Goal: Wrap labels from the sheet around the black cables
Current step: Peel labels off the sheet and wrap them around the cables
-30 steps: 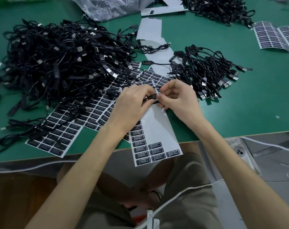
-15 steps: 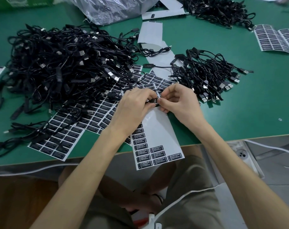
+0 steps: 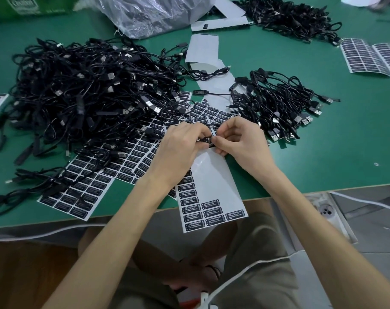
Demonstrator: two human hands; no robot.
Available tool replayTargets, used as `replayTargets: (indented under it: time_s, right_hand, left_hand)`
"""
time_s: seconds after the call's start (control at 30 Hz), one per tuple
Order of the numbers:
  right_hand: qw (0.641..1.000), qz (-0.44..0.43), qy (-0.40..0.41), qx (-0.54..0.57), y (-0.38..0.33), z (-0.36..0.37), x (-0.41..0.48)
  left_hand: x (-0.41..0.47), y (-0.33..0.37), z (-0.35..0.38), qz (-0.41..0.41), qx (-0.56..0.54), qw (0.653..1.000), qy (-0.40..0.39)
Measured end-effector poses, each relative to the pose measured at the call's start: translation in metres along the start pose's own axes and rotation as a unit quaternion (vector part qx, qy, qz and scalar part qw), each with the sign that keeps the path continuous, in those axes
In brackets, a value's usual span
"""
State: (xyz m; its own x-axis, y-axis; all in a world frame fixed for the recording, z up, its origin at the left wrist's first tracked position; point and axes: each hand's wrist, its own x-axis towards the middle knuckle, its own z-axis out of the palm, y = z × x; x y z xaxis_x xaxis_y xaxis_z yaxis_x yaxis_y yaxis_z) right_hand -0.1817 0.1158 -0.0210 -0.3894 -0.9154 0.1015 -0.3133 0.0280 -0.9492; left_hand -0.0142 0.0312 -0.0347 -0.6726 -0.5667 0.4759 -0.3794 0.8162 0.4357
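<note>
Left of me lies the cable heap [image 3: 78, 97]. My left hand [image 3: 180, 146] and right hand [image 3: 240, 141] stay pinched on 1 cable's black controller [image 3: 206, 140] above the label sheet [image 3: 214, 186]. Nothing has shifted in 1 second, so I judge its label is still being smoothed round.

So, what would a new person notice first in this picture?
Most likely the big heap of black cables that covers the left part of the green table. Next, the left hand and the right hand meet in the middle. Both pinch a single cable above a nearly used-up label sheet, which hangs over the table's near edge.
</note>
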Motion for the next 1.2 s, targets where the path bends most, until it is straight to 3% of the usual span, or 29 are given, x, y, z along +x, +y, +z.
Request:
replayTargets:
  time_s: [0.7,0.83,1.07,1.2]
  right_hand:
    - [1.000,-0.013,0.009,-0.022,0.0042,0.0003,0.0017]
    - [0.999,-0.014,0.013,-0.027,0.0016,0.0021,0.0003]
    - [0.997,-0.001,0.073,-0.029,-0.0028,0.0040,-0.0020]
    - [0.998,-0.007,0.056,-0.042,-0.0013,0.0040,-0.0016]
  left_hand:
    - [0.0026,0.0038,-0.0025,0.013,-0.024,1.000,-0.008]
    - [0.0048,0.0007,-0.0013,-0.017,-0.080,0.997,-0.016]
    - [0.0069,0.0003,-0.0051,-0.112,-0.127,0.985,0.038]
    - [0.0071,0.0022,-0.0077,-0.132,-0.154,0.978,0.044]
